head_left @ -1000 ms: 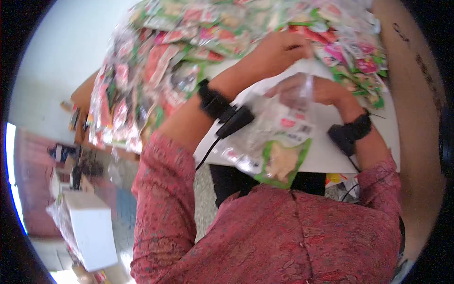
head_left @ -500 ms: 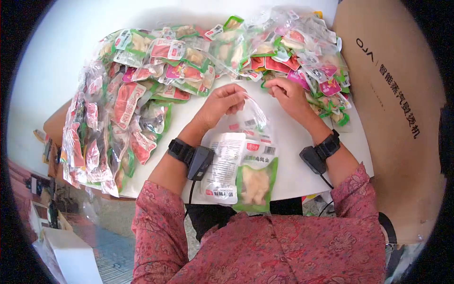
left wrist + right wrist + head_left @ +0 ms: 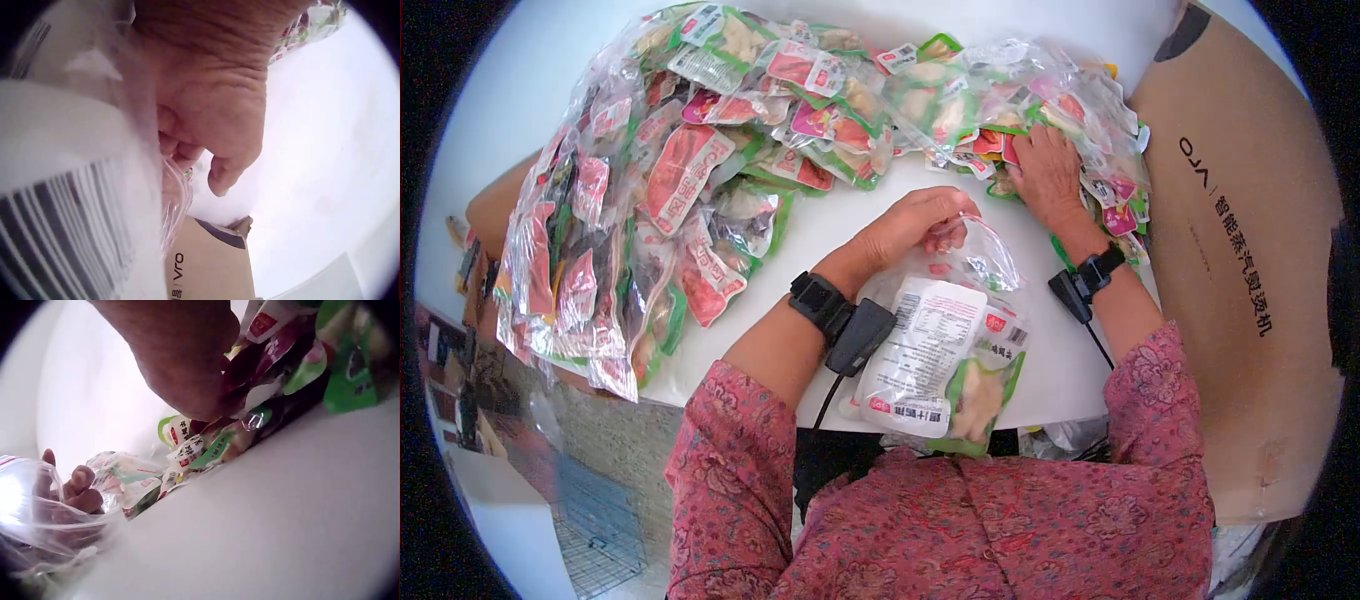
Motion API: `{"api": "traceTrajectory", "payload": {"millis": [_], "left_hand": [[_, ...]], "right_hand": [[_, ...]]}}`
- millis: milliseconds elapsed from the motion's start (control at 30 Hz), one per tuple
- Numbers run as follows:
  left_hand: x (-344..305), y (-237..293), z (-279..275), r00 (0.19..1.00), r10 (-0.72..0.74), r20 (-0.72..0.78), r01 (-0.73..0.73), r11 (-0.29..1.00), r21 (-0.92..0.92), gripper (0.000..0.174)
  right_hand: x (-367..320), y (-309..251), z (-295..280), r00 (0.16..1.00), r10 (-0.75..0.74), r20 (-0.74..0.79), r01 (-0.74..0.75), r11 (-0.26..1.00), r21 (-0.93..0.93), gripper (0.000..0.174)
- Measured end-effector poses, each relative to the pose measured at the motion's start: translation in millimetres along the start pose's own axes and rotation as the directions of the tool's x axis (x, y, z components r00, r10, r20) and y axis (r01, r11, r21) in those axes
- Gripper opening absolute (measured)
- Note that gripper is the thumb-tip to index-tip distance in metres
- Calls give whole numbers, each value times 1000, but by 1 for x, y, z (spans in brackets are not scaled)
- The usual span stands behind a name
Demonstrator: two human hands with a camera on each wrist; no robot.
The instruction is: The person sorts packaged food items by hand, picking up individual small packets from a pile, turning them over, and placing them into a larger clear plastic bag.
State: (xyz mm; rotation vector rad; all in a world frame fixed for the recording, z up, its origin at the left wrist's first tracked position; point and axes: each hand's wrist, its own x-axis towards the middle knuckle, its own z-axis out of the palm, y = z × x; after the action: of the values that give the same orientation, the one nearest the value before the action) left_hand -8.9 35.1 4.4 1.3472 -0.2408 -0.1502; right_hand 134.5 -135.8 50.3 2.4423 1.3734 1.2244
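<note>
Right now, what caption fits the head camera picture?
Left hand grips a clear plastic bag; right hand rests on the snack packet pile.

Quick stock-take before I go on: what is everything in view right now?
Snack packets: a pile too many to count, red, green and pink, along the table's far and left sides.
Clear bag: one, transparent, on the table's near edge.
Bagged packets: at least two, one white, one green, inside the clear bag.
Table: one, white.
Cardboard box: one, brown, right of the table.
Wrist bands: two, black, one per wrist.
Left hand: pinches the bag's mouth.
Right hand: rests on the pile.
</note>
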Motion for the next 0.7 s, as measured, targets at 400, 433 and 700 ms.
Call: {"api": "traceTrajectory", "payload": {"millis": [400,433,700], "left_hand": [[-2,0,5,1000,19,-1,-19,1000,-4,43],[-2,-1,6,999,38,-3,-38,999,20,43],[-4,0,21,983,-119,-139,99,984,-146,39]], "right_hand": [[16,27,-76,914,407,-8,-367,832,417,15],[12,30,-72,912,411,-8,-371,830,416,15],[-13,15,-33,783,203,588,-484,-395,781,20]]}}
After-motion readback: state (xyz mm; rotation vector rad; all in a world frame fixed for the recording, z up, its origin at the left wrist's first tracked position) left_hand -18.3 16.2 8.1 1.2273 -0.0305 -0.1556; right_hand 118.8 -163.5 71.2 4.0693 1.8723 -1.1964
